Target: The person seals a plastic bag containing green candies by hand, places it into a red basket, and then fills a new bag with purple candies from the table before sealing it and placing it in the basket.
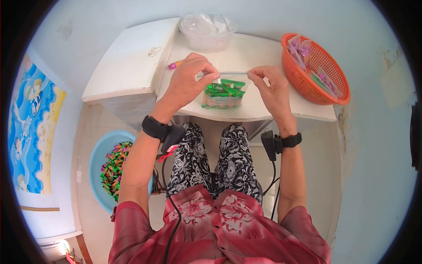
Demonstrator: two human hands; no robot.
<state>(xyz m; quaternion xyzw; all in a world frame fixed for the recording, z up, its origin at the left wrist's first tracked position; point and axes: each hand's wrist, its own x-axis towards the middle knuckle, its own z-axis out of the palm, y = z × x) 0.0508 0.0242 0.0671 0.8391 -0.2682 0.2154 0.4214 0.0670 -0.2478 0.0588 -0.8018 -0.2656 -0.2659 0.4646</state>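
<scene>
A clear plastic bag (223,102) filled with green-wrapped candies (225,89) stands on the white table in front of me. My left hand (192,75) pinches the left end of its top edge between thumb and fingers. At the opposite end, my right hand (271,86) pinches the same edge, which is stretched straight between both hands. Beside my left wrist on the table lies a candy in a purple and orange wrapper (174,65).
An orange basket (314,70) with filled packets sits at the table's right. Behind the bag stands a clear tub (206,39) holding plastic bags. A raised white cabinet (127,57) borders the left. On the floor, a blue basin (97,165) holds many wrapped candies.
</scene>
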